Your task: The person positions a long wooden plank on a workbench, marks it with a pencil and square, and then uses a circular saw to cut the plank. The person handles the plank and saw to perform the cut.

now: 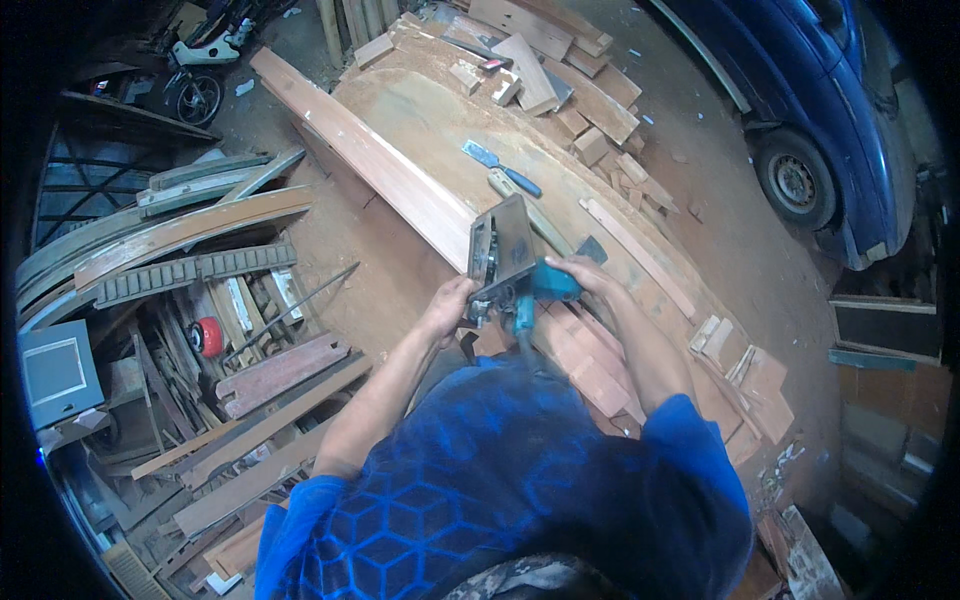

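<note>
Close in front of my body I hold a teal-and-grey circular saw [515,250], tipped so its flat metal base plate faces up. My left hand [450,308] grips the lower left edge by the base plate. Around the teal motor end is my right hand [590,275]. A long pale wooden board [370,155] runs along the left edge of the workbench, its near end beside the saw. Beyond the saw lie a blue-handled chisel [502,168] and a hammer [545,225], the hammer partly hidden behind the saw.
Wood offcuts [590,145] crowd the bench's right side, and shaped reddish wood pieces [585,355] lie by my right forearm. A thin strip [640,258] rests along the bench. Stacked planks [260,400] fill the left floor. A blue vehicle [800,110] stands at right, a motorbike [205,75] far left.
</note>
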Tool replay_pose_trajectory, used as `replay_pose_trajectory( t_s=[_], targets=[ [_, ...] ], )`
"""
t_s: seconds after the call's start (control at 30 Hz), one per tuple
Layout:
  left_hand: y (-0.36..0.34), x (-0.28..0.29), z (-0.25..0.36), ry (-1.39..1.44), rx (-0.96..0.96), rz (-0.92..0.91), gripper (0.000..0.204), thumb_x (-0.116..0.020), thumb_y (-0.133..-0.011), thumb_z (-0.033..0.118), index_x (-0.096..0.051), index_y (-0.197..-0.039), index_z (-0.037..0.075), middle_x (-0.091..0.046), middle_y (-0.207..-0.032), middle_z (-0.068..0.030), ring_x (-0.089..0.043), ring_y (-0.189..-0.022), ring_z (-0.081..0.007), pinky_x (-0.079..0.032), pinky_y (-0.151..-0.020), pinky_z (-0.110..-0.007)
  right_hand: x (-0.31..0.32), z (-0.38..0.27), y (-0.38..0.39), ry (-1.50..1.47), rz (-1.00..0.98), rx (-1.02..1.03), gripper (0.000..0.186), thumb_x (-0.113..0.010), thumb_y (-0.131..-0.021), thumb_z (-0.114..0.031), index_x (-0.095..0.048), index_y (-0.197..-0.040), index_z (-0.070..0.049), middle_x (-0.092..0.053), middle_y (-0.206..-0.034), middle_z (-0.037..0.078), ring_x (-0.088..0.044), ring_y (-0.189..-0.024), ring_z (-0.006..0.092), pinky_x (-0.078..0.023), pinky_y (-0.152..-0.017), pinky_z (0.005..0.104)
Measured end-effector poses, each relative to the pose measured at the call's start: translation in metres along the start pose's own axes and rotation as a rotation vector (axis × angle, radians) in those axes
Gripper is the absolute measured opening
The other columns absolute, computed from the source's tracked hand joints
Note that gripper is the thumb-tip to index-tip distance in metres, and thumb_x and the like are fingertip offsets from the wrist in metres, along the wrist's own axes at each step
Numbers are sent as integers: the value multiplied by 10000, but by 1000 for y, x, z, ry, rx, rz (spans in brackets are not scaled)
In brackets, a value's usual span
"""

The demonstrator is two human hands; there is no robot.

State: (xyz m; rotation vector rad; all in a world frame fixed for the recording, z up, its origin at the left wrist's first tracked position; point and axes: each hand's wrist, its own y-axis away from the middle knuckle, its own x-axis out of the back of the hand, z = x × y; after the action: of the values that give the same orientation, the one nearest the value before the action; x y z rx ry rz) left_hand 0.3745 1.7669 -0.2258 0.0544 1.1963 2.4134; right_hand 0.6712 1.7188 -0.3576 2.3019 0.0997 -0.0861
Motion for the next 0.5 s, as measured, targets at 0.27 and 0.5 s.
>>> replay_pose_trajectory(
  t_s=[0.27,0.5],
  targets=[
    [-60,84,28,-39,-26,-181,428,-470,-1002,329,-616,-1267,26,-711,-1086,-111,-673,-863,-178,-574,-768,-359,-55,-10,61,-299,317,284,781,-946,-691,-335,-481,-1203,28,-612,-1103,194,-642,-996,253,-568,-827,381],
    [-5,67,111,-239,-974,536,348,-664,-967,319,-668,-1120,7,-703,-975,-89,-653,-869,-178,-525,-770,-313,-165,-9,105,-233,658,358,867,-928,-713,-394,-404,-1240,53,-580,-1110,196,-629,-982,254,-562,-805,372]
  ],
)
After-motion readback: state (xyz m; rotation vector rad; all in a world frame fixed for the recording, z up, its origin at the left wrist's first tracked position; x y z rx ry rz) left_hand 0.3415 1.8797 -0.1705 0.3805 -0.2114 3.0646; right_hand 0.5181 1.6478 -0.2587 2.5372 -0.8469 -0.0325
